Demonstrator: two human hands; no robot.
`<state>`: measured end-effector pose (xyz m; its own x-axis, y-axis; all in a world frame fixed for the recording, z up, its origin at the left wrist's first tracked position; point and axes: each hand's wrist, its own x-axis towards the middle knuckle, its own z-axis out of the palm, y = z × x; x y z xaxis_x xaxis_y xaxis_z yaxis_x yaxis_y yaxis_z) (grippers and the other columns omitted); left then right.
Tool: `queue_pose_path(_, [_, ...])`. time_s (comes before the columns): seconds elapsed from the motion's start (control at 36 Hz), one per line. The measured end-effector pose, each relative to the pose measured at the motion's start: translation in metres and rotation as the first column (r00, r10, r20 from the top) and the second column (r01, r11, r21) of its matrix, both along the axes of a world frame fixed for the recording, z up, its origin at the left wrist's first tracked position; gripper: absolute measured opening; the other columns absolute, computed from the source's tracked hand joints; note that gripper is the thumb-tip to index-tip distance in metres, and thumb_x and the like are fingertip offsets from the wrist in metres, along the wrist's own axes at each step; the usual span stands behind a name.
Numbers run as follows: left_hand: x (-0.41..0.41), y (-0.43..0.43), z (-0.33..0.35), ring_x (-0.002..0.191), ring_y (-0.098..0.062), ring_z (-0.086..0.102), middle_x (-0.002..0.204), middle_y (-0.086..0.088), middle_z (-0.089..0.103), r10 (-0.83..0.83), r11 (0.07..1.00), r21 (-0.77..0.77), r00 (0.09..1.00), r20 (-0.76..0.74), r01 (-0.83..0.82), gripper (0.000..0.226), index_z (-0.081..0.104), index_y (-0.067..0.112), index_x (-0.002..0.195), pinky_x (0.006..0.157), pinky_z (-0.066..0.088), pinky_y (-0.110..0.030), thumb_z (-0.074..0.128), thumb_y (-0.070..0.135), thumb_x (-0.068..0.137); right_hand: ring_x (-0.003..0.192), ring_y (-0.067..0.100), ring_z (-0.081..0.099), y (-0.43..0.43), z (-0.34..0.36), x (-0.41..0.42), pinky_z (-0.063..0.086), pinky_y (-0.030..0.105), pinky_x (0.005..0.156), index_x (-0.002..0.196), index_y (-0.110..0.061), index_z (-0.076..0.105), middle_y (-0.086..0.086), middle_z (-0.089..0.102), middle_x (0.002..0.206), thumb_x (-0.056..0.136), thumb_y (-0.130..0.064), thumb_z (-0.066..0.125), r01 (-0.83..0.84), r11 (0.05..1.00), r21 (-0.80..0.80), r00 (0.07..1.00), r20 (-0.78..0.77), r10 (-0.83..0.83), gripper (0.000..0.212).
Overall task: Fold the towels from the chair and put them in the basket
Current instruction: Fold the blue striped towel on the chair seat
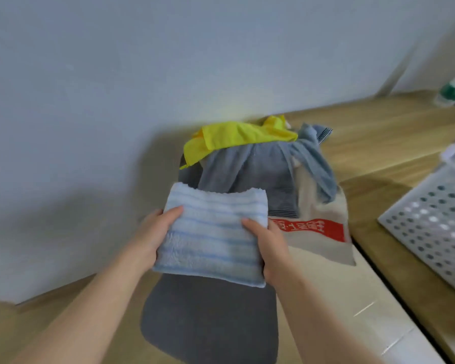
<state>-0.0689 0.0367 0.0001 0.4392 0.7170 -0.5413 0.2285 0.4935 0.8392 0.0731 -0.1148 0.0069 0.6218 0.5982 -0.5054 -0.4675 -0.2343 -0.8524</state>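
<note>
I hold a folded light blue striped towel [210,235] in front of me, above the dark grey chair seat [210,321]. My left hand [155,232] grips its left edge with the thumb on top. My right hand [271,245] grips its right edge the same way. Over the chair back hang a grey-blue towel [250,169], a yellow cloth [234,137] and a beige towel with a red printed band [318,229]. The white perforated basket [436,222] stands on the wooden table at the right.
The wooden table [378,143] runs along the right, with a bottle with a green label [449,93] at its far end. A grey wall stands behind the chair. Wooden floor shows at the lower left.
</note>
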Motion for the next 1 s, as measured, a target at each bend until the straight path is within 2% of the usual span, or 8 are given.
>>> queue_pose_path(0.19, [0.019,0.002,0.121,0.068,-0.025,0.067,0.085,-0.011,0.068,-0.112,0.984,0.144,0.991,0.070,0.101,0.020,0.058,0.012,0.094,0.057,0.053,-0.034,0.065,0.029,0.084,0.078,0.021,0.072,-0.013,0.117,0.008,0.056,0.031,0.059,0.101,-0.017,0.064,0.005,0.074,0.090,0.080,-0.022,0.069,0.078,0.996,0.053,0.996,0.037,-0.080,0.021])
queue_pose_path(0.31, [0.042,-0.005,0.169,0.067,-0.019,0.068,0.089,-0.010,0.067,-0.193,0.954,0.252,0.974,0.116,0.160,0.026,0.056,0.011,0.104,0.048,0.051,-0.027,0.064,0.027,0.085,0.077,0.022,0.072,-0.025,0.162,0.023,0.056,0.030,0.057,0.099,-0.017,0.066,0.005,0.074,0.088,0.082,-0.019,0.067,0.149,0.983,0.108,0.984,0.085,-0.159,0.017])
queue_pose_path(0.47, [0.097,-0.034,0.212,0.081,-0.025,0.066,0.099,-0.009,0.065,-0.311,0.923,0.295,0.932,0.187,0.249,0.030,0.053,0.018,0.111,0.062,0.053,-0.034,0.064,0.031,0.085,0.070,0.023,0.071,-0.065,0.202,0.059,0.055,0.032,0.054,0.099,-0.015,0.062,0.009,0.072,0.087,0.083,-0.022,0.067,0.261,0.955,0.139,0.954,0.112,-0.277,0.018])
queue_pose_path(0.61, [0.160,-0.076,0.236,0.080,-0.020,0.064,0.098,-0.006,0.063,-0.424,0.879,0.342,0.874,0.238,0.333,0.031,0.050,0.021,0.115,0.058,0.050,-0.028,0.062,0.027,0.087,0.073,0.026,0.071,-0.113,0.225,0.103,0.056,0.033,0.054,0.101,-0.014,0.063,0.011,0.072,0.090,0.084,-0.021,0.065,0.355,0.921,0.163,0.912,0.156,-0.379,0.018])
queue_pose_path(0.72, [0.224,-0.114,0.246,0.094,-0.025,0.062,0.110,-0.008,0.060,-0.508,0.827,0.407,0.826,0.245,0.387,0.034,0.046,0.028,0.117,0.073,0.052,-0.036,0.062,0.026,0.087,0.080,0.029,0.070,-0.159,0.237,0.148,0.057,0.037,0.061,0.101,-0.013,0.064,0.012,0.072,0.093,0.084,-0.021,0.065,0.441,0.880,0.176,0.865,0.179,-0.469,0.018])
queue_pose_path(0.81, [0.272,-0.147,0.248,0.096,-0.027,0.060,0.107,-0.007,0.058,-0.545,0.780,0.480,0.813,0.204,0.402,0.027,0.045,0.038,0.104,0.083,0.050,-0.041,0.061,0.027,0.086,0.080,0.029,0.069,-0.193,0.242,0.186,0.056,0.036,0.061,0.099,-0.015,0.063,0.011,0.071,0.091,0.084,-0.020,0.065,0.506,0.845,0.175,0.824,0.192,-0.533,0.016])
queue_pose_path(0.89, [0.318,-0.176,0.241,0.076,-0.020,0.058,0.090,-0.002,0.057,-0.608,0.709,0.544,0.780,0.149,0.449,0.023,0.041,0.040,0.091,0.068,0.047,-0.033,0.057,0.023,0.089,0.076,0.026,0.068,-0.224,0.237,0.221,0.055,0.033,0.054,0.095,-0.017,0.060,0.009,0.069,0.089,0.084,-0.020,0.064,0.563,0.812,0.157,0.788,0.196,-0.584,0.012])
queue_pose_path(1.0, [0.363,-0.209,0.219,0.063,-0.011,0.049,0.073,0.002,0.051,-0.719,0.476,0.666,0.690,-0.081,0.574,0.029,0.046,0.028,0.078,0.055,0.035,-0.017,0.047,0.003,0.092,0.068,0.024,0.068,-0.256,0.211,0.253,0.053,0.028,0.048,0.091,-0.015,0.060,0.010,0.069,0.086,0.084,-0.019,0.064,0.609,0.792,0.051,0.775,0.178,-0.607,0.008])
